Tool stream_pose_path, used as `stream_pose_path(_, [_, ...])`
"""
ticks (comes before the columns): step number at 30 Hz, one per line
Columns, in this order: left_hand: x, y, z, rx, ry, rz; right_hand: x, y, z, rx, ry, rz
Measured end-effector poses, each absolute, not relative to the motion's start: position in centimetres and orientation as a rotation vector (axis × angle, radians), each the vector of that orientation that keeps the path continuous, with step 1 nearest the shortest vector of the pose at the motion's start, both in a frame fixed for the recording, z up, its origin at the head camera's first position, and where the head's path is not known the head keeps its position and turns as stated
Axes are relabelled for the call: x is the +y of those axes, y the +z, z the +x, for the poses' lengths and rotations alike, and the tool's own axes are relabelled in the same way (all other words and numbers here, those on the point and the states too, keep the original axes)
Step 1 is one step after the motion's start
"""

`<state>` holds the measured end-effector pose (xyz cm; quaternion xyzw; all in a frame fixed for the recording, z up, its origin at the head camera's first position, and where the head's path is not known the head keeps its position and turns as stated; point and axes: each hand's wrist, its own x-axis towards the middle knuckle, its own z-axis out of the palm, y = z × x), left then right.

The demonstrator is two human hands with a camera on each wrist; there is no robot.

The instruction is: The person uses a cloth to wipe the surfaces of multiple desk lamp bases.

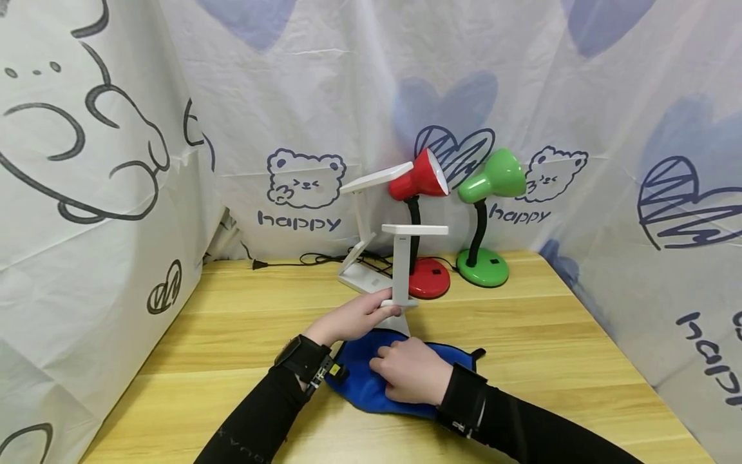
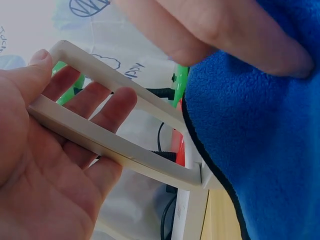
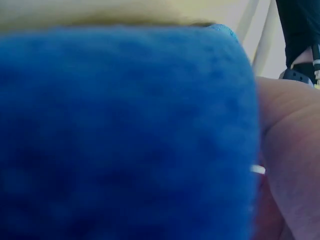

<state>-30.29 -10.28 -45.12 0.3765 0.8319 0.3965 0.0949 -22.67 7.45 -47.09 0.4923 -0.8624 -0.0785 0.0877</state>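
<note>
A white desk lamp (image 1: 401, 267) stands upright in the middle of the table. My left hand (image 1: 359, 316) grips it low on its stem, near the hinge. In the left wrist view, the fingers of that hand (image 2: 65, 145) curl round a white open frame (image 2: 145, 157) of the lamp. A blue plush cloth (image 1: 362, 370) with dark edging lies spread in front of the lamp, over part of its base. My right hand (image 1: 414, 370) holds the cloth with curled fingers, partly hidden from above. The cloth (image 3: 125, 135) fills most of the right wrist view, blurred.
Behind stand a second white lamp (image 1: 362, 277), a red lamp (image 1: 429, 278) and a green lamp (image 1: 482, 267). A black cord with a plug (image 1: 259, 264) lies at the back of the wooden table (image 1: 232, 335). Printed white curtains (image 1: 324, 116) enclose the back and sides.
</note>
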Motion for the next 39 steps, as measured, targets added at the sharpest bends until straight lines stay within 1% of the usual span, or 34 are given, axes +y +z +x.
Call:
stream_pose_path(5, [-10.3,-45.0,-30.3,2.455,1.198,1.123,6.2,-46.8,-22.8,-2.549,-0.307,1.326])
stream_pose_path(10, [-10.1,-45.1,-30.3,2.438,1.227,1.15,5.2,-47.3,-23.8,-2.442,-0.32,1.149])
stream_pose_path(14, [-9.9,-45.1,-30.3,2.445,1.229,1.164,4.5,-47.8,-24.5,-2.367,-0.295,1.064])
stream_pose_path(25, [-10.2,-44.8,-30.2,2.503,1.202,1.152,2.1,-48.2,-25.2,-2.488,-0.377,0.814])
stream_pose_path(31, [-10.3,-44.8,-30.4,2.519,1.182,1.153,1.8,-48.1,-25.0,-2.37,-0.539,0.793])
stream_pose_path(35, [-10.2,-44.7,-30.4,2.501,1.197,1.141,2.1,-47.9,-24.2,-2.303,-0.555,0.871])
stream_pose_path(39, [-9.9,-44.8,-30.3,2.498,1.179,1.127,2.5,-47.5,-22.8,-2.3,-0.559,0.962])
